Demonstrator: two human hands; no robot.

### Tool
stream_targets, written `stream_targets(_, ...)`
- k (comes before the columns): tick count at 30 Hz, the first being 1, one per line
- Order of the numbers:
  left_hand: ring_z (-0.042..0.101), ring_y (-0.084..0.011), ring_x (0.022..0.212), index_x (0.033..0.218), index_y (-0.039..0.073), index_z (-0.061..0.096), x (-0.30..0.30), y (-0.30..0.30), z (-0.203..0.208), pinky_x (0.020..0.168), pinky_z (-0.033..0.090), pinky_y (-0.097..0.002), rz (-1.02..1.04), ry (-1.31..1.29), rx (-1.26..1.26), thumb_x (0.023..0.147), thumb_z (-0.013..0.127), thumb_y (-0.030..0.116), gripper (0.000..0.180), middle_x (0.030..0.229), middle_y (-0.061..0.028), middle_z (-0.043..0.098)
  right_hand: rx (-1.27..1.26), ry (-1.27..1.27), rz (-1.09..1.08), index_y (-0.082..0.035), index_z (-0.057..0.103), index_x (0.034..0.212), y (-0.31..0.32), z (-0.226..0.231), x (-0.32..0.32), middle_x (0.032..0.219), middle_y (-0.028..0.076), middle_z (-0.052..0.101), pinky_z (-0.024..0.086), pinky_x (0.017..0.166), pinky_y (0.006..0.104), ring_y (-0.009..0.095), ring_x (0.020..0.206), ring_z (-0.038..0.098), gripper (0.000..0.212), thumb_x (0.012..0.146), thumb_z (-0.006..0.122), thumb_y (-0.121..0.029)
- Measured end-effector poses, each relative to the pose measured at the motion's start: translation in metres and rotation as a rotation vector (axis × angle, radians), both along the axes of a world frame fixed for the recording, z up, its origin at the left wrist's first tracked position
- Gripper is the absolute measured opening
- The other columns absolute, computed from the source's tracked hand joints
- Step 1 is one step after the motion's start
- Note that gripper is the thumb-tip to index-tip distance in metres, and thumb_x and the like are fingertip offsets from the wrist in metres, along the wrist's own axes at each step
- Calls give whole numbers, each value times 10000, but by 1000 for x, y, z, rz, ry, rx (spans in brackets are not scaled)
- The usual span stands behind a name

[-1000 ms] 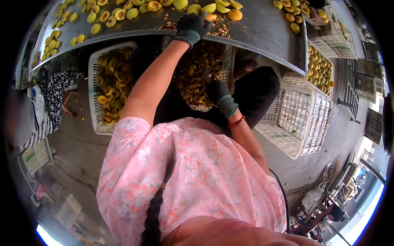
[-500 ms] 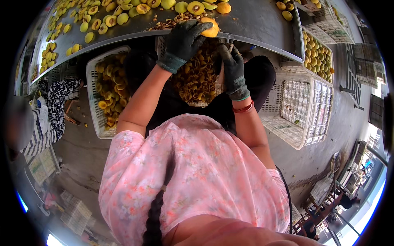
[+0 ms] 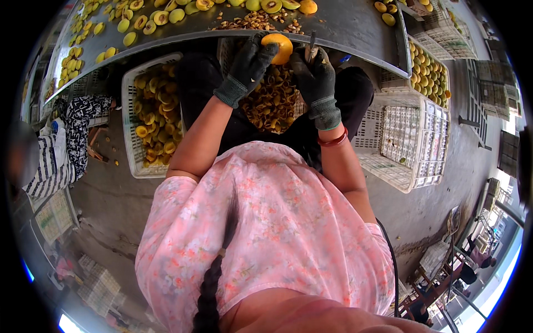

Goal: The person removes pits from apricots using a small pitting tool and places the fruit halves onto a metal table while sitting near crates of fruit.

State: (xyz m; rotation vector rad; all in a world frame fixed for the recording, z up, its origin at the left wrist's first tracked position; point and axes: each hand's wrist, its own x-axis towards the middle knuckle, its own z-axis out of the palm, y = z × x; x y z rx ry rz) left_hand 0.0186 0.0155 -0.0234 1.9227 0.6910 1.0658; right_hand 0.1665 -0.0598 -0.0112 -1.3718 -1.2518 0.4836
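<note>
A round orange-yellow peach [image 3: 281, 48] is gripped in the fingers of my left hand [image 3: 246, 71], just over the table's near edge. My right hand [image 3: 317, 77], gloved in dark cloth like the left, closes round a small knife-like metal tool [image 3: 312, 40]. The tool points up and away, apart from the peach; its working end is too small to make out. Below and between my hands, a crate's heap of peach skins and scraps [image 3: 269, 102] lies between my knees. Brown pits and bits [image 3: 250, 22] are strewn on the table beyond the peach.
Halved yellow-green peaches [image 3: 161, 18] cover the left and far part of the metal table [image 3: 355, 33]. A white crate of peach pieces [image 3: 130, 127] stands at my left. At my right are a white crate [image 3: 413, 144] and one filled with whole peaches [image 3: 427, 72]. Another person [image 3: 55, 155] sits far left.
Both hands have drawn back slightly from the table, the peach coming along in the left. My right hand has turned, and the tool now stands more plainly in view.
</note>
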Motion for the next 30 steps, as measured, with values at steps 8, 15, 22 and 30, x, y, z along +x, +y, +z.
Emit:
stream_targets(8,570,-237,863,1130,8,504,-2,-10,15,785,462,-347,155,-12,242,927,490,314,368,966,-137,566,-122,-268,121,-5,527,864,-21,7,-30,773,133,522,443,603,331,329,693,556,117,760,580,-7)
stream_targets(15,558,-270,986,1173,-2,484,3,-14,11,855,446,-350,91,-189,109,945,441,293,375,1086,-169,549,-77,-222,184,0,542,887,-23,1,-38,808,132,549,441,650,317,277,754,565,120,767,549,-3)
stream_targets(22,556,-268,1024,1222,-6,460,0,-9,-8,895,434,-340,147,-70,372,946,413,284,403,1123,-168,560,-79,-35,336,-17,558,931,-23,-1,-38,787,62,556,439,629,287,185,717,552,130,817,496,-12)
stream_targets(30,568,-208,971,1148,-7,521,-5,-17,0,884,439,-315,-91,-200,-91,949,385,240,344,1102,-127,578,-711,995,686,-53,552,913,-36,31,-26,587,3,459,311,401,215,73,434,388,69,876,539,-109)
